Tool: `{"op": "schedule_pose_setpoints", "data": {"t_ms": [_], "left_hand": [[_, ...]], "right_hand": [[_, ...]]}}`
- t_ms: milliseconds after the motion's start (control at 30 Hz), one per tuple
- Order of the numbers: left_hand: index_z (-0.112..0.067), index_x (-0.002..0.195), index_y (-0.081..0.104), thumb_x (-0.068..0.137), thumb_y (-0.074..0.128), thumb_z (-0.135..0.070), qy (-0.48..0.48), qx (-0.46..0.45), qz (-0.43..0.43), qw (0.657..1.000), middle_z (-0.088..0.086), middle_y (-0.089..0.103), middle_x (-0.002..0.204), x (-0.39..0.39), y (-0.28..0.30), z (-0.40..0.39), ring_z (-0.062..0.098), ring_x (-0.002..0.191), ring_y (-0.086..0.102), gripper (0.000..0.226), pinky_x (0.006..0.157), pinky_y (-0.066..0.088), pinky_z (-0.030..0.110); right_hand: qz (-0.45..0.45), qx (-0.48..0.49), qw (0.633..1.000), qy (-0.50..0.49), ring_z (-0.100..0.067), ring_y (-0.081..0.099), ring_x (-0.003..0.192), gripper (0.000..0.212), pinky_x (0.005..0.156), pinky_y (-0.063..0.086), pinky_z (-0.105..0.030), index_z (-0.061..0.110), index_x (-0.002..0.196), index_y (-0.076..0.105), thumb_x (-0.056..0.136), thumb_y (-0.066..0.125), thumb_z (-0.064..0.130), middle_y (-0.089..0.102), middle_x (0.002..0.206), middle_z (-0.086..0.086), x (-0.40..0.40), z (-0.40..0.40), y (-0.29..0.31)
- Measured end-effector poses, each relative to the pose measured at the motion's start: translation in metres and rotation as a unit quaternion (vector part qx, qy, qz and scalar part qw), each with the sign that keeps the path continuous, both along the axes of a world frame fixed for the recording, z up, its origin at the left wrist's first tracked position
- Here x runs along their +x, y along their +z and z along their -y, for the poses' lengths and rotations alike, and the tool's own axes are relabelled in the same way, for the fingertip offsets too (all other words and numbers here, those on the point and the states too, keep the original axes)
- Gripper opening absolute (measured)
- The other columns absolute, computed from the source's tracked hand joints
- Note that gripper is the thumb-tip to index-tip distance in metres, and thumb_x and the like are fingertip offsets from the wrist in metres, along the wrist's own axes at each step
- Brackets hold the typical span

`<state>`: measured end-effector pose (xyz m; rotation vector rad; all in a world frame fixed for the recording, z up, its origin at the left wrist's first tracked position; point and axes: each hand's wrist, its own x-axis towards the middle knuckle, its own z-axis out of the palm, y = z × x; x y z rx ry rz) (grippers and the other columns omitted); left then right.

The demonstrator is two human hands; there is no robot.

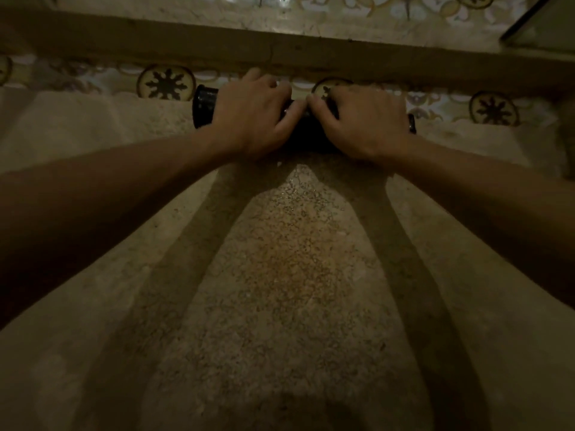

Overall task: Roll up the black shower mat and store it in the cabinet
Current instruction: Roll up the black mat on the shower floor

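The black shower mat (203, 105) lies as a tight roll on the shower floor, close to the far patterned tile border. My left hand (253, 116) presses down on its left half, fingers curled over the top. My right hand (362, 122) covers its right half, and the fingertips of both hands meet at the middle. Only the roll's left end, a dark strip between the hands and a sliver of its right end (411, 123) show. No cabinet is in view.
The speckled beige floor (289, 275) stretches wide toward me, with my arms' shadows on it. A raised stone ledge (186, 46) runs across the far side behind the tile border (166, 84). A glass panel edge (541, 26) stands at the top right.
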<state>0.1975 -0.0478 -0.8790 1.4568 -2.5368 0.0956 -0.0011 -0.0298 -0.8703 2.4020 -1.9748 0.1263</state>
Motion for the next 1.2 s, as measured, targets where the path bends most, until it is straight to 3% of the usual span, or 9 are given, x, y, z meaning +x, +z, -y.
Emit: {"op": "schedule_pose_setpoints", "data": {"t_ms": [100, 200, 267, 367, 433, 567, 767, 1033, 1200], "left_hand": [[-0.017, 0.111, 0.064, 0.088, 0.018, -0.079, -0.039, 0.127, 0.039, 0.99, 0.0, 0.049, 0.064, -0.001, 0.016, 0.027, 0.019, 0.061, 0.049, 0.08, 0.052, 0.024, 0.028], [-0.024, 0.114, 0.061, 0.074, 0.033, -0.092, -0.05, 0.2, 0.091, 0.974, 0.0, 0.059, 0.074, 0.003, 0.024, 0.038, 0.018, 0.063, 0.053, 0.084, 0.055, 0.035, 0.029], [-0.024, 0.117, 0.058, 0.071, 0.049, -0.087, -0.07, 0.184, 0.088, 0.976, 0.002, 0.065, 0.091, 0.011, 0.021, 0.027, 0.021, 0.075, 0.059, 0.079, 0.061, 0.043, 0.03], [-0.017, 0.128, 0.051, 0.073, 0.062, -0.07, -0.086, 0.103, 0.077, 0.988, 0.011, 0.058, 0.115, 0.021, 0.01, -0.004, 0.03, 0.104, 0.056, 0.077, 0.071, 0.043, 0.035], [-0.015, 0.131, 0.046, 0.074, 0.065, -0.063, -0.078, 0.077, 0.088, 0.99, 0.016, 0.051, 0.122, 0.02, 0.007, -0.016, 0.033, 0.113, 0.049, 0.077, 0.076, 0.045, 0.04], [-0.02, 0.131, 0.043, 0.075, 0.066, -0.066, -0.086, 0.102, 0.094, 0.987, 0.015, 0.048, 0.12, 0.024, 0.015, -0.006, 0.032, 0.108, 0.048, 0.076, 0.07, 0.043, 0.039], [-0.027, 0.131, 0.043, 0.072, 0.069, -0.071, -0.089, 0.115, 0.112, 0.983, 0.015, 0.047, 0.115, 0.027, 0.018, 0.001, 0.029, 0.1, 0.047, 0.078, 0.066, 0.031, 0.034], [-0.023, 0.127, 0.043, 0.073, 0.074, -0.063, -0.085, 0.13, 0.094, 0.983, 0.015, 0.046, 0.117, 0.027, 0.017, -0.003, 0.03, 0.101, 0.045, 0.075, 0.073, 0.035, 0.037], [-0.019, 0.124, 0.039, 0.067, 0.082, -0.048, -0.078, 0.184, 0.119, 0.973, 0.017, 0.046, 0.118, 0.028, 0.068, -0.048, 0.034, 0.104, 0.046, 0.077, 0.083, 0.045, 0.048]], "right_hand": [[-0.015, 0.081, 0.996, 0.02, -0.025, 0.051, 0.066, 0.084, 0.058, 0.031, -0.033, 0.024, 0.108, 0.07, 0.093, 0.009, 0.079, 0.055, 0.075, -0.006, -0.007, 0.025, 0.009], [-0.013, 0.086, 0.996, 0.035, -0.023, 0.051, 0.064, 0.086, 0.055, 0.034, -0.033, 0.022, 0.096, 0.068, 0.089, 0.008, 0.082, 0.055, 0.075, -0.005, -0.008, 0.026, 0.01], [0.008, 0.073, 0.996, 0.045, -0.022, 0.052, 0.074, 0.075, 0.064, 0.035, -0.036, 0.02, 0.09, 0.059, 0.091, 0.017, 0.082, 0.053, 0.085, -0.002, -0.011, 0.007, 0.009], [0.027, 0.028, 0.997, 0.061, -0.024, 0.05, 0.097, 0.075, 0.071, 0.035, -0.035, 0.019, 0.112, 0.056, 0.084, 0.036, 0.086, 0.051, 0.107, -0.005, -0.014, -0.027, 0.002], [0.017, -0.006, 0.998, 0.066, -0.027, 0.05, 0.105, 0.079, 0.075, 0.039, -0.037, 0.016, 0.119, 0.054, 0.08, 0.047, 0.084, 0.052, 0.116, -0.009, -0.012, -0.036, -0.003], [0.001, 0.04, 0.995, 0.093, -0.031, 0.048, 0.11, 0.084, 0.081, 0.044, -0.04, 0.016, 0.124, 0.05, 0.073, 0.056, 0.083, 0.051, 0.12, -0.013, -0.019, -0.024, 0.007], [-0.037, 0.081, 0.989, 0.117, -0.03, 0.048, 0.099, 0.09, 0.079, 0.047, -0.042, 0.017, 0.122, 0.051, 0.068, 0.05, 0.089, 0.048, 0.113, -0.013, -0.033, -0.013, 0.012], [-0.042, 0.036, 0.988, 0.141, -0.03, 0.049, 0.099, 0.082, 0.077, 0.05, -0.042, 0.013, 0.118, 0.053, 0.073, 0.059, 0.082, 0.051, 0.114, -0.013, -0.031, -0.015, 0.008], [-0.045, 0.052, 0.984, 0.163, -0.03, 0.049, 0.091, 0.074, 0.069, 0.043, -0.039, 0.008, 0.108, 0.056, 0.08, 0.059, 0.076, 0.055, 0.106, -0.014, -0.025, -0.06, 0.055]]}}
